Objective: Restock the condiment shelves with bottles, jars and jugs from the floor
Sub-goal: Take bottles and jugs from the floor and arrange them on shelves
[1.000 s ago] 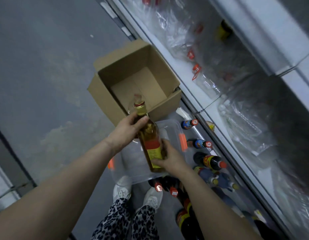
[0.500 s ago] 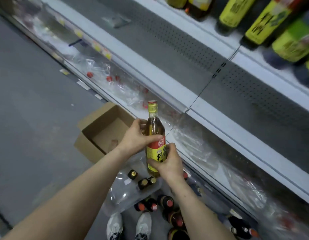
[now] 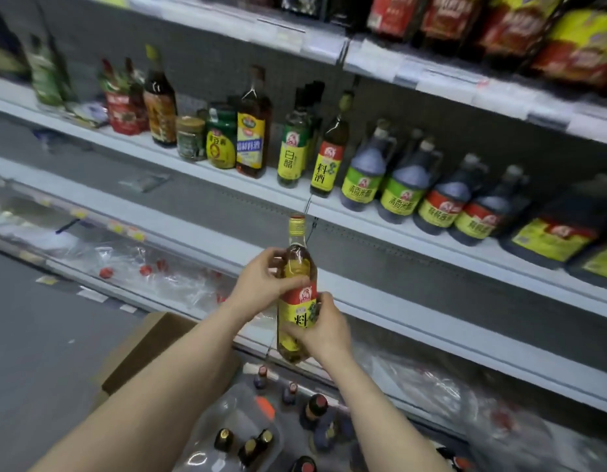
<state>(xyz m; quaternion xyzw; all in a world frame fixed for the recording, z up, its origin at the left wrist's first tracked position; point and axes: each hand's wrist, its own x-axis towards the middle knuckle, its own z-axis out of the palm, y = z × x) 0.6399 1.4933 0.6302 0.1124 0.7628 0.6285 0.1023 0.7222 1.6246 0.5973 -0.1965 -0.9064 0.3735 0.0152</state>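
Condiment aisle, listed from the left. Stocked shelf [image 3: 227, 182]: white, runs the width of the view. Red pouches [image 3: 121, 112]: on that shelf, far left. Cardboard box [image 3: 148, 349]: brown, on the grey floor below, partly covered by the left forearm. Dark bottle [image 3: 160, 103]: tall, orange label, just right of the pouches. Small jar [image 3: 191, 137] and green jar [image 3: 222, 139]: side by side at the shelf front. Clear tub [image 3: 206, 424]: on the floor, holding gold-capped bottles [image 3: 223, 439]. Amber bottle [image 3: 252, 131]: yellow-and-blue label, just right of the jars. Left hand [image 3: 261, 284]: fingers curled round the shoulder of the held bottle, thumb laid across its front. White-vinegar bottle [image 3: 292, 155]: green neck, yellow label. Cooking-wine bottle [image 3: 297, 294]: the item in hand, with amber liquid, a red-and-yellow label and a yellow neck band. It is upright, held in the air before the lower shelf [image 3: 193, 229], its cap just below the stocked shelf's front edge. Floor bottles [image 3: 315, 408]: red-capped, standing near the tub, their number uncertain through blur. Right hand [image 3: 324, 330]: grasping the lower label, thumb in front, fingers wrapped behind. Matching bottle [image 3: 329, 158]: same label, on the stocked shelf above the held one. Dark jugs [image 3: 428, 185]: handled, in a row, green labels then red, continuing rightward. Red packets [image 3: 465, 18]: top shelf, upper right.
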